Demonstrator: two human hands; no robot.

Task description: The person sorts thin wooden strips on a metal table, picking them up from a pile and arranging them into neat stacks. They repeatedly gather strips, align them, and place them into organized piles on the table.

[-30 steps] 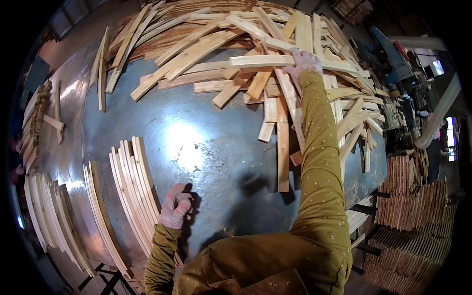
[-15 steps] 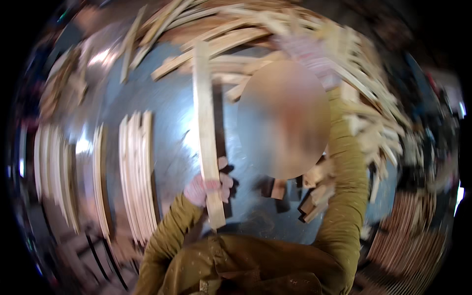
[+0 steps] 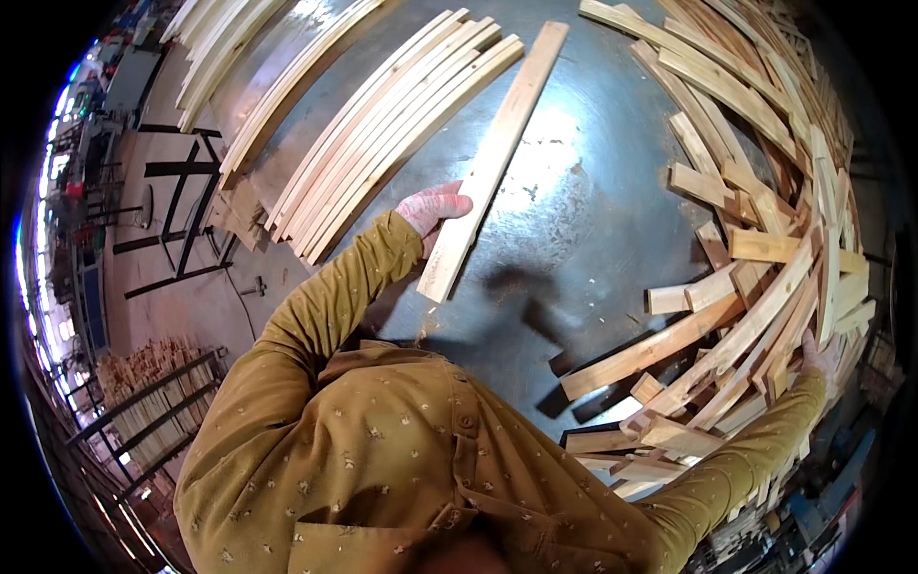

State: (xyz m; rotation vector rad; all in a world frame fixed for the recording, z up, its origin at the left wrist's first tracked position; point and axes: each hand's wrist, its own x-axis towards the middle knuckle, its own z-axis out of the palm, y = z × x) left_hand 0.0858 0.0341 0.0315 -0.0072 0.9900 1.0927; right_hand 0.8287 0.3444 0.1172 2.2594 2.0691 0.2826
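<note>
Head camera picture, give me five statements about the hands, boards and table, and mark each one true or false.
1. The left hand holds a single board. True.
2. The right hand grips that same board. False: it is over at the jumbled pile.
3. A neat row of boards lies left of the held one. True.
4. The table top is bright red. False: it is blue-grey.
5. Boards in the jumbled pile lie at mixed angles. True.
</note>
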